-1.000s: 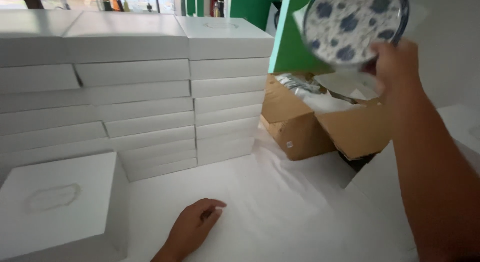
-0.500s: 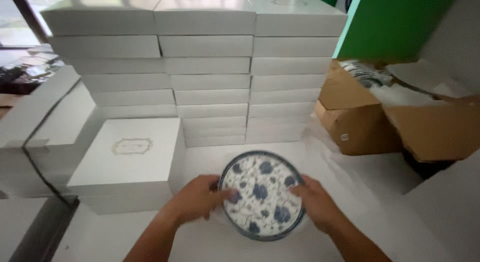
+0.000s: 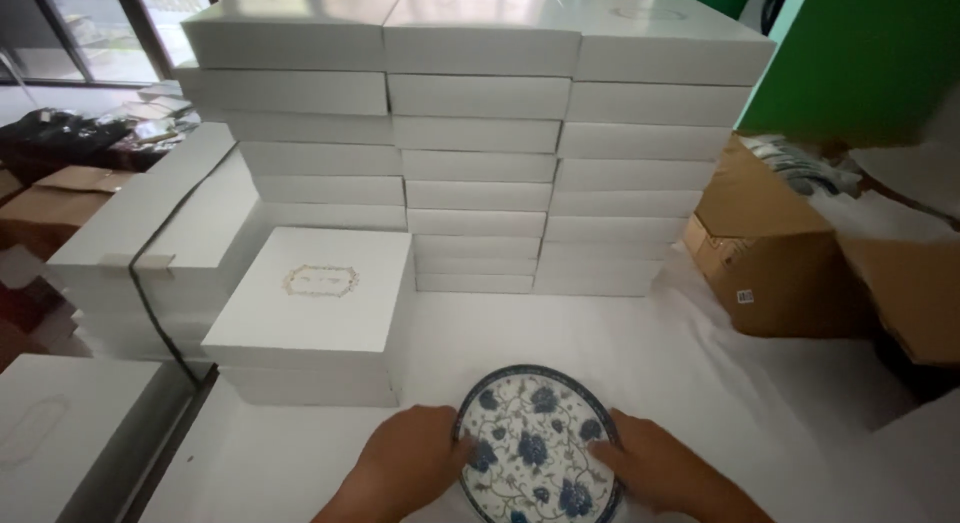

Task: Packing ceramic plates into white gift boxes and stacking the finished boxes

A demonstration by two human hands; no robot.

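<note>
A round white plate (image 3: 533, 446) with blue flowers and a dark blue rim lies low in the head view, over the white cloth on the table (image 3: 620, 333). My left hand (image 3: 410, 458) grips its left edge, thumb on the face. My right hand (image 3: 645, 463) holds its right edge in the same way. Whether the plate rests on the cloth or hovers just above it, I cannot tell.
Three tall stacks of flat white boxes (image 3: 480, 143) stand behind. A short stack with a gold emblem on top (image 3: 320, 303) sits left of the plate, and strapped white boxes (image 3: 160, 243) lie further left. Open brown cartons (image 3: 780, 253) with packing paper are at the right.
One second ago my right hand held the plate up high at the right while my left lay on the cloth. The plate has come down in front of me, and both hands now hold it.
</note>
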